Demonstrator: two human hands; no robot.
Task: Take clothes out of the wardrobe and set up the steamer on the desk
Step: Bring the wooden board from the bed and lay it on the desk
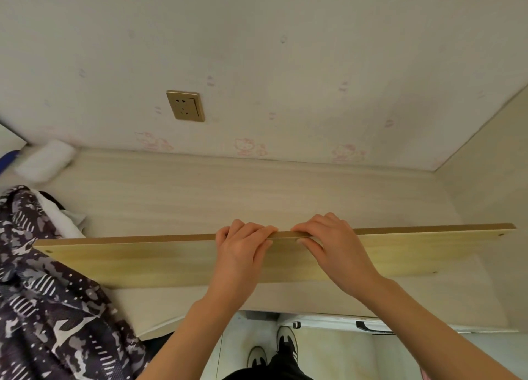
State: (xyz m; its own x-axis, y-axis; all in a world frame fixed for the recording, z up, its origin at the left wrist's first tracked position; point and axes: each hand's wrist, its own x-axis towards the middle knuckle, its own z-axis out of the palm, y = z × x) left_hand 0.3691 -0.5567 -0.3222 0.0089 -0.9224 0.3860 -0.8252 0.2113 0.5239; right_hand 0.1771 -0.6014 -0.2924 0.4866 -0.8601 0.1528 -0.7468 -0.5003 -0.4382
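A long pale wooden board (143, 259) stands on its edge across the light desk top (200, 191), tilted toward me. My left hand (243, 248) and my right hand (328, 239) sit side by side at its middle, fingers curled over the top edge. A dark patterned garment (43, 294) lies heaped on the desk's left end, with a white cloth (63, 216) under it. No steamer is in view.
A gold wall socket (185, 105) sits on the pink-printed wallpaper above the desk. A white roll (45, 159) lies at the back left corner. A cabinet side panel (491, 156) closes the desk's right end. My shoes (285, 342) show on the floor below.
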